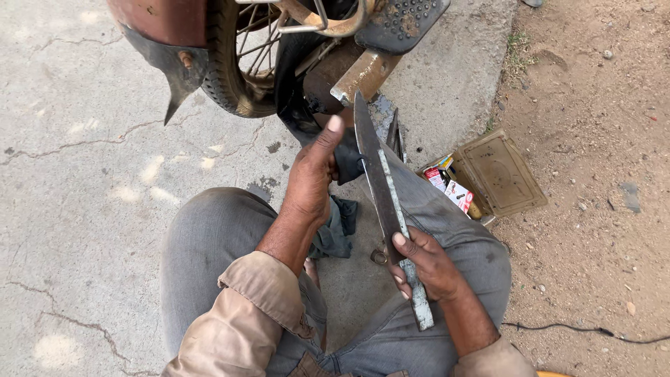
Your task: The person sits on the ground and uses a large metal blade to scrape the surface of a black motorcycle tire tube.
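Right hand (427, 267) is gripping a long knife (380, 183) by its handle, left hand (312, 173) is running a thumb along the blade, fingers loosely curled.

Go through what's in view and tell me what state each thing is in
Knife: held, tip pointing away.
Right hand: closed around knife handle.
Left hand: thumb up beside the blade, fingers on dark cloth.
Small tin: open, lid up, cartons inside.
Wheel: standing on concrete.
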